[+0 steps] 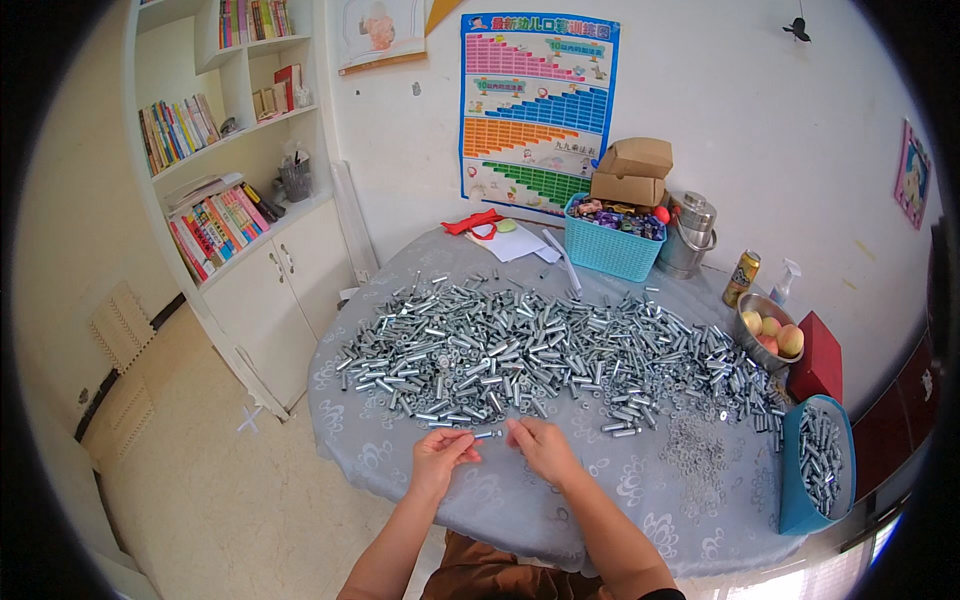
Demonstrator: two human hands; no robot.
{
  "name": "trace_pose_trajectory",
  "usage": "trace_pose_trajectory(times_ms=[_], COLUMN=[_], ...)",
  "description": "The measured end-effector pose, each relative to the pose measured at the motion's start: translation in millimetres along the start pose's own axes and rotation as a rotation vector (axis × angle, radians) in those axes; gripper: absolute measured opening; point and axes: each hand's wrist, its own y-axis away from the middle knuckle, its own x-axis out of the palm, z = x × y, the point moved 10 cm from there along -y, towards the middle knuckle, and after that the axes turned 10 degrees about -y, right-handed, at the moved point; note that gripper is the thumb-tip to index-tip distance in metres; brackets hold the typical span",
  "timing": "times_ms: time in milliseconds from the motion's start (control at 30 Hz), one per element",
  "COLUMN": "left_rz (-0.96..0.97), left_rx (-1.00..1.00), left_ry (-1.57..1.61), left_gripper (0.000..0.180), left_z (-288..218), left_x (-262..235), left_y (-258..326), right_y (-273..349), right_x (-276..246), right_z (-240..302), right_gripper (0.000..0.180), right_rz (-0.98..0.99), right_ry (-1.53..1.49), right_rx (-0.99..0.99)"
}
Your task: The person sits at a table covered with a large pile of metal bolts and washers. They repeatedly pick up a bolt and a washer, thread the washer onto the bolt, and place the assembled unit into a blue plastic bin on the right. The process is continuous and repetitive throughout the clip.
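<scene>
bolt [488,435], small and silvery, sits between the seated person's two hands, over the near side of the cloth-covered counter [590,505]. the left grip [446,460] is clamped on its left end, thumb and fingers pinched together. the right grip [541,448] is bunched just beside the other end; from where i stand i can't tell whether its fingertips touch the metal or have closed on anything. beyond the hands spreads a broad heap of bolts [540,345], with a patch of small pale rings [695,447] to the right of them. further right, a blue bin [797,512] holds more bolts, and behind it are a red box [817,358] and a metal bowl [768,357] of fruit.
</scene>
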Motion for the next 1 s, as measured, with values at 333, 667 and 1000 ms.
trace_pose_trajectory(times_ms=[333,667,1000], left_rz=[-0.052,-0.057,-0.018], left_rx=[-0.016,-0.028,0.009], left_ry=[0.019,0.047,-0.007], left_gripper=[0.006,0.009,0.008], left_z=[0.9,0.9,-2.7], left_x=[-3.9,-2.8,2.5], left_y=[-1.5,-2.2,-0.8], right_y=[-0.8,-1.7,-4.3], right_x=[6.1,7.1,-0.8], right_z=[9.1,3.5,-6.1], right_gripper=[0.032,0.033,0.03], right_rz=[0.062,0.094,0.017], right_ry=[-0.311,-0.289,-0.24], right_rx=[-0.141,-0.111,-0.034])
